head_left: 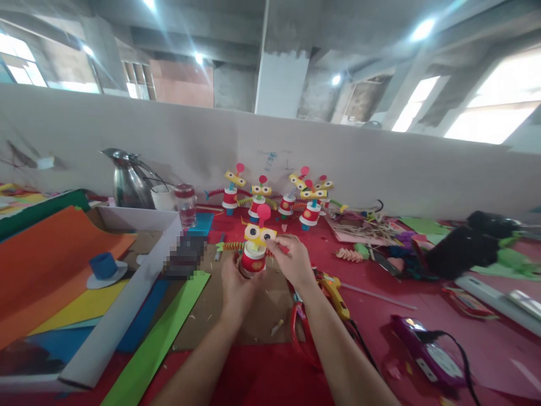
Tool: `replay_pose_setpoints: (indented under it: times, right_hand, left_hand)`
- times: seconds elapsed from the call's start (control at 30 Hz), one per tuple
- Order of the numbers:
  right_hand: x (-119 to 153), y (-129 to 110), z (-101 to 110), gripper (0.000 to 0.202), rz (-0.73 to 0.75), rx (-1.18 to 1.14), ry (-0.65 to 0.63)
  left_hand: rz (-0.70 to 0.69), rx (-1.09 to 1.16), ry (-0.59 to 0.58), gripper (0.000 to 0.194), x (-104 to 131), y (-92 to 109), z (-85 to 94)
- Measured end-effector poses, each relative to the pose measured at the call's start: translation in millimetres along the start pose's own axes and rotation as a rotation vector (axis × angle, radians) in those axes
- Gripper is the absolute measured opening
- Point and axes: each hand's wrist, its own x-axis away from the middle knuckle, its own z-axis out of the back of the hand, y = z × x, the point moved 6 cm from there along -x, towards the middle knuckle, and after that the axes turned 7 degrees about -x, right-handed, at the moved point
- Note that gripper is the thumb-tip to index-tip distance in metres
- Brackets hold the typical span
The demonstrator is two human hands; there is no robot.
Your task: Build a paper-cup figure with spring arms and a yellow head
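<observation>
A paper-cup figure (253,260) with a red band stands upright between my hands above a brown cardboard sheet (198,321). It has a yellow eye strip (253,233) with two googly eyes, a red paper disc (264,212) on top and a folded paper arm (233,246) on its left side. My left hand (242,287) is closed around the cup's lower part. With its fingertips, my right hand (293,260) pinches the right end of the eye strip by the eye. Part of the figure's right arm is hidden behind the right hand.
Several similar figures (311,213) stand by the wall. To the left are a white box (122,304), a steel jug (127,183) and a lidded glass (186,206). A yellow glue gun (338,296), red scissors (296,324) and a purple corded device (431,355) lie right.
</observation>
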Motion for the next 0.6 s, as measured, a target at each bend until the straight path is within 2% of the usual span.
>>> replay_pose_setpoints:
  times: [0.07, 0.13, 0.3, 0.6]
  right_hand:
    - [-0.6, -0.4, 0.0, 0.034, 0.018, 0.001, 0.006]
    - [-1.0, -0.2, -0.6, 0.034, 0.022, 0.012, 0.004]
    - [-1.6, 2.3, -3.4, 0.041, -0.001, 0.041, -0.026]
    - [-0.9, 3.9, 0.5, 0.019, 0.018, -0.031, 0.023]
  left_hand:
    - [0.018, 0.027, -0.108, 0.056, -2.1, -4.1, -7.4]
    - [0.037, 0.000, -0.164, 0.051, -1.4, -6.2, -11.4]
    - [0.013, -0.190, -0.061, 0.046, 2.9, -4.6, -7.8]
    - [-0.022, -0.120, -0.085, 0.056, 1.7, -10.2, -8.4]
